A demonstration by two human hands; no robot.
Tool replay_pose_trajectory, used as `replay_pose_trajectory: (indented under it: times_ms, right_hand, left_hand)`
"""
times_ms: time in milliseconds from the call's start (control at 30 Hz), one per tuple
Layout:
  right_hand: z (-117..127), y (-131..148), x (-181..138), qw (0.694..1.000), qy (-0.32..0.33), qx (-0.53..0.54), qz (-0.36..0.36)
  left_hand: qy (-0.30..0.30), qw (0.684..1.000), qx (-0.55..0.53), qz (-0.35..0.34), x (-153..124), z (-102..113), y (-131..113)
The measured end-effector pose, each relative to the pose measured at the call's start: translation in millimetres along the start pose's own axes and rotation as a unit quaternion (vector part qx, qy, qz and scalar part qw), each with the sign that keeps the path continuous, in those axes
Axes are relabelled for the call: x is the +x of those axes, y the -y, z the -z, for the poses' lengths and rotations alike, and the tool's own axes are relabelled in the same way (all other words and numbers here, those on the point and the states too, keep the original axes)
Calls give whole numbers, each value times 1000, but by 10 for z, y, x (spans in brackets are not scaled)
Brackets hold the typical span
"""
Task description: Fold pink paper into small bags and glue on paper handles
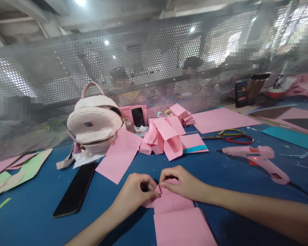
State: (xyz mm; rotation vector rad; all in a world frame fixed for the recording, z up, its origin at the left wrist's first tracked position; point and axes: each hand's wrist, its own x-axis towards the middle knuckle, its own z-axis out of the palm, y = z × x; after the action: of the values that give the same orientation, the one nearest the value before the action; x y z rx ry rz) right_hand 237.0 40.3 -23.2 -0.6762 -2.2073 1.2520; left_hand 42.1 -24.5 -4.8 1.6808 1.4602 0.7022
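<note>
A long strip of pink paper [181, 223] lies on the blue tabletop [30, 212] just in front of the person. Its far end is pinched up between both hands: the left hand [136, 191] and the right hand [183, 182] each close a fingertip grip on the small fold there. The sheet looks thin, light and limp, and quick to crease or tear, so it seems best held gently by its edges near the fold. A black smartphone [75, 189] lies to the left.
</note>
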Motion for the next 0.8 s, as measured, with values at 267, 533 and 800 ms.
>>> replay_pose_trajectory:
  times_ms: [267, 533, 800]
  right_hand:
    - [23, -7, 24, 999, -14, 30, -4]
    - [36, -1, 31, 999, -19, 36, -10]
    - [33, 3, 42, 999, -11, 32, -13]
  left_hand:
    - [-129, 860, 375, -322, -105, -84, 55]
    - [-163, 803, 345, -458, -140, -33, 133]
    - [-169, 766, 385, -486, -127, -19, 85]
